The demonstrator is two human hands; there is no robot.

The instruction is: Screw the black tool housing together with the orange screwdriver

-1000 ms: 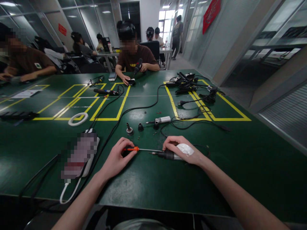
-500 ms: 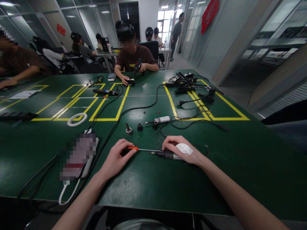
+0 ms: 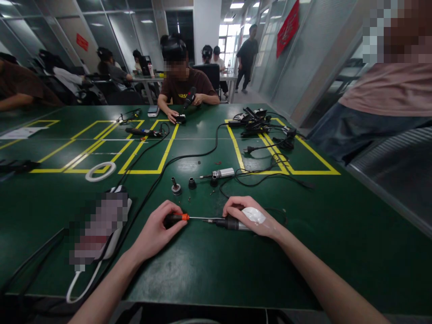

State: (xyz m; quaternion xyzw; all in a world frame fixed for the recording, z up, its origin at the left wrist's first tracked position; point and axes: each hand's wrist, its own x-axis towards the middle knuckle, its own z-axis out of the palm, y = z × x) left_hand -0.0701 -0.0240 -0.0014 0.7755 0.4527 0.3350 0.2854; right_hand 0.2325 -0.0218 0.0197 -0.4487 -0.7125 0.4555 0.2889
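Note:
My left hand [image 3: 157, 229] is closed around the dark handle of a screwdriver [image 3: 185, 217] with an orange collar. Its thin shaft points right, towards the fingertips of my right hand [image 3: 248, 213], which has a white patch on its back. That hand is curled over a silver-and-black cylindrical tool [image 3: 232, 223] lying on the table, its thin metal tip facing left. Whether the screwdriver's tip touches the tool is hidden by my fingers. Just beyond lie a similar silver tool [image 3: 223, 173], black conical caps [image 3: 192, 182], a metal part with a stem [image 3: 176, 186] and tiny screws [image 3: 189, 198].
A phone, blurred out, rests on a white power strip [image 3: 116, 234] at left, with cables beside it. A white tape ring [image 3: 100, 171] lies farther back. Black tools and cords [image 3: 256, 121] are heaped at back right. Opposite, a person [image 3: 189, 85] holds a drill; another stands at right.
A person in a pink top has appeared at the right edge. The view has shifted slightly. Both hands keep nearly the same pose, and more of the screwdriver's handle shows.

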